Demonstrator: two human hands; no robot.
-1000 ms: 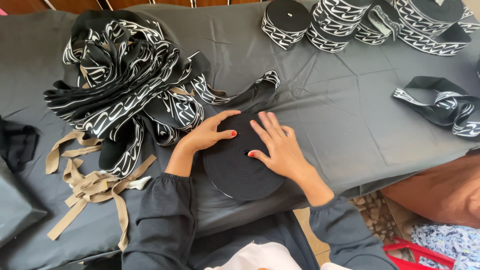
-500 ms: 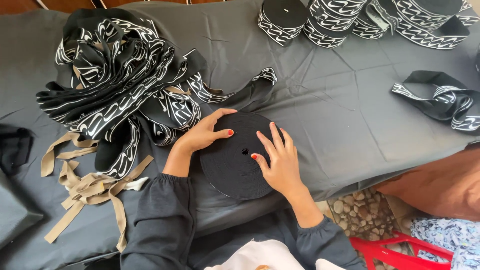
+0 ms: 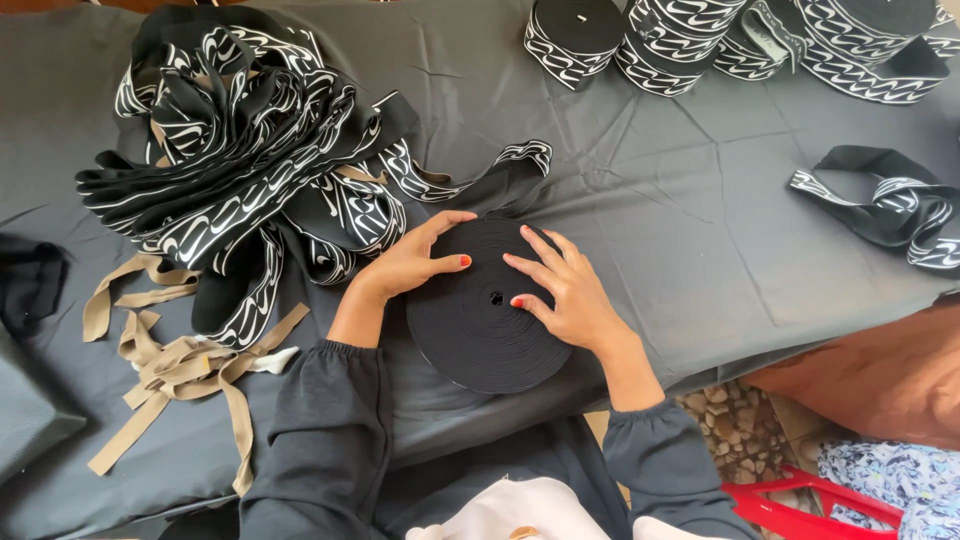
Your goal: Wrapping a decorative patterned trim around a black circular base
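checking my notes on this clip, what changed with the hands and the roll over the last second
The right hand slid from the middle of the black roll toward its right side, baring the centre hole. The left hand kept to the roll's upper left edge. Both hands stayed flat on the roll, which stayed lying flat on the grey cloth. The loose patterned band pile and the tan strips look unchanged.

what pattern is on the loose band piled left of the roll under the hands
Black with white wavy curved marks, seen in the head view on the loose band.
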